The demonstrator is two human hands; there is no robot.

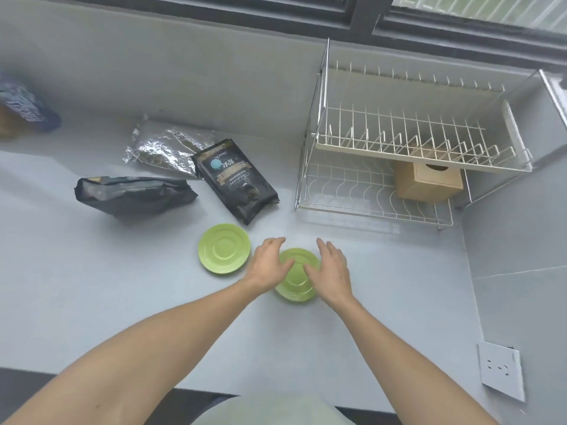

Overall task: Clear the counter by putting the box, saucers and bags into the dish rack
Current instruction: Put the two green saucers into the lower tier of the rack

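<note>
Two green saucers lie on the grey counter. One saucer point(224, 248) sits free on the left. Over the other saucer point(297, 280) hover both hands: my left hand point(268, 263) covers its left rim and my right hand point(333, 269) its right rim, fingers spread, and no grip shows. A black printed bag point(234, 180), a dark bag lying on its side point(135, 194) and a silver foil bag point(162, 148) lie further back. The brown box point(428, 180) stands on the lower tier of the white wire dish rack point(362, 142), at its right end.
The rack stands in the counter's right corner under a window. A blue packet point(24, 105) leans at the far left edge. A white wall socket point(500, 371) sits on the right wall. The counter's front edge runs below my forearms.
</note>
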